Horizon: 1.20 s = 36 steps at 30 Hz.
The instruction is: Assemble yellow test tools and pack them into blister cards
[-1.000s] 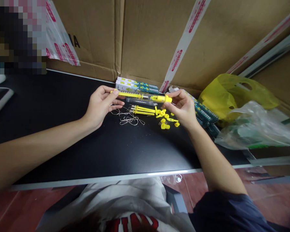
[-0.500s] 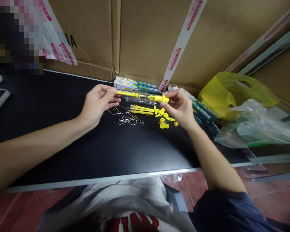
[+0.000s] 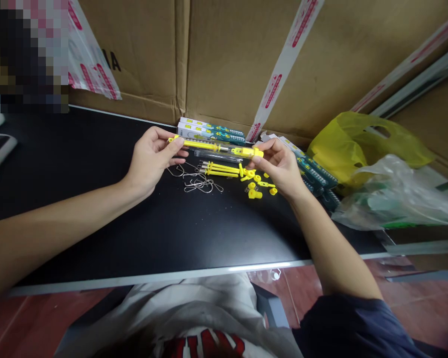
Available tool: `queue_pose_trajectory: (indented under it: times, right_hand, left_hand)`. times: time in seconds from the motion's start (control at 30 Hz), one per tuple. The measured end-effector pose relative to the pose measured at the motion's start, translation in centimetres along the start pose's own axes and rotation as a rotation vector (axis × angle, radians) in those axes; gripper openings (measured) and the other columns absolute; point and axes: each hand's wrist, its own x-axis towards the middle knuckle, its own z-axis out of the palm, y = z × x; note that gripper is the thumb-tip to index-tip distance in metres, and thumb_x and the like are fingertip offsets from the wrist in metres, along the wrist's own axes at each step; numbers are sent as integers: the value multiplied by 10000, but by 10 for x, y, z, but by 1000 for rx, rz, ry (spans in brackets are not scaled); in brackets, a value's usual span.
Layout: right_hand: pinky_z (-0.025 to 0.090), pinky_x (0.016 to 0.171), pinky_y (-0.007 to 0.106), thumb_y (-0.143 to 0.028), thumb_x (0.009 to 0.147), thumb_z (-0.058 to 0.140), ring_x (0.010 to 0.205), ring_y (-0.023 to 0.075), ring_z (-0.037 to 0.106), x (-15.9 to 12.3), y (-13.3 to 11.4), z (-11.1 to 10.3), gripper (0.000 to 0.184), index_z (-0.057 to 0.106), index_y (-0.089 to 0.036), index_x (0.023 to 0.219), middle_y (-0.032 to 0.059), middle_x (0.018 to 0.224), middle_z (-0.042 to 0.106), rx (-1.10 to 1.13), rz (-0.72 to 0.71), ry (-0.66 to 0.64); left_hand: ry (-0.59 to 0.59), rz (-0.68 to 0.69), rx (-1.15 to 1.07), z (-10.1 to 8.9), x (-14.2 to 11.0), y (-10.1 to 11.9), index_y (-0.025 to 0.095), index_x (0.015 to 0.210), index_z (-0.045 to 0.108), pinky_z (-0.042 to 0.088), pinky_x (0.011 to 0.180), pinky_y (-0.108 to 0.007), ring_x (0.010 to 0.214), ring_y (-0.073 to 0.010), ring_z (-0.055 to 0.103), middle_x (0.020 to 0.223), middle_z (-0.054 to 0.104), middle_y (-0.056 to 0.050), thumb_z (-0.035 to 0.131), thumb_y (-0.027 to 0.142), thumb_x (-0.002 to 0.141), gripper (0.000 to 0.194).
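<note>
A slim spring scale (image 3: 224, 147) with a clear tube and yellow inner parts is held level above the black table. My left hand (image 3: 153, 156) pinches its left end between thumb and fingers. At the other end, my right hand (image 3: 280, 161) grips the yellow cap (image 3: 258, 152). Below lie several yellow rods with metal tips (image 3: 222, 170), partly beside a clear tube (image 3: 218, 156). Bent metal hooks (image 3: 201, 186) are heaped to their left. Small yellow plastic pieces (image 3: 255, 194) are scattered below my right hand.
Printed boxes (image 3: 209, 130) stand against the large cardboard carton (image 3: 227, 59) at the back. More green boxes (image 3: 321, 174), a yellow bag (image 3: 339, 139) and a clear plastic bag (image 3: 392, 194) are on the right. A phone-like device (image 3: 0, 151) lies at the far left.
The spring scale stays between both hands. My right-hand fingers have shifted slightly around the yellow cap; the whole view has moved a little.
</note>
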Motion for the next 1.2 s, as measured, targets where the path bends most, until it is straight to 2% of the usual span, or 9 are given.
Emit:
queue_pose_trajectory:
  times: [0.2, 0.53, 0.77, 0.97, 1.2]
  right_hand:
    - [600, 686, 320, -520, 635, 829, 667, 131, 621, 0, -2, 2, 445, 548, -248, 846, -12, 834, 611, -63, -47, 19]
    - [574, 673, 316, -496, 665, 817, 661, 130, 624, -1, -3, 3, 407, 548, -250, 845, -14, 826, 601, -65, -71, 26]
    - [573, 670, 321, -473, 635, 845, 657, 132, 618, -1, -2, 4, 409, 567, -250, 838, -14, 822, 599, -43, -80, 26]
    - [574, 667, 316, -517, 649, 821, 661, 135, 622, -1, -3, 5, 424, 559, -249, 846, -15, 805, 611, -85, -78, 27]
    - [590, 676, 295, -507, 674, 807, 755, 141, 628, -1, 2, 1, 396, 592, -239, 871, 10, 917, 610, -143, -137, 41]
  left_hand:
    - [15, -1, -5, 0, 0, 1, 207, 818, 550, 567, 609, -180, 689, -108, 701, 752, 690, 14, 780, 307, 740, 263]
    - [50, -7, -7, 2, -1, 0, 238, 795, 397, 552, 587, -194, 687, -132, 721, 693, 682, 46, 753, 271, 769, 358]
    - [52, -18, -12, 2, -3, 1, 237, 800, 417, 548, 582, -192, 677, -127, 717, 689, 671, 48, 747, 265, 774, 332]
    - [42, 9, -11, 1, -2, -3, 221, 812, 450, 550, 568, -179, 683, -130, 724, 725, 701, 24, 740, 268, 785, 296]
    - [75, 3, -23, 1, -1, -7, 202, 765, 488, 559, 548, -172, 657, -124, 717, 720, 708, 10, 751, 260, 778, 270]
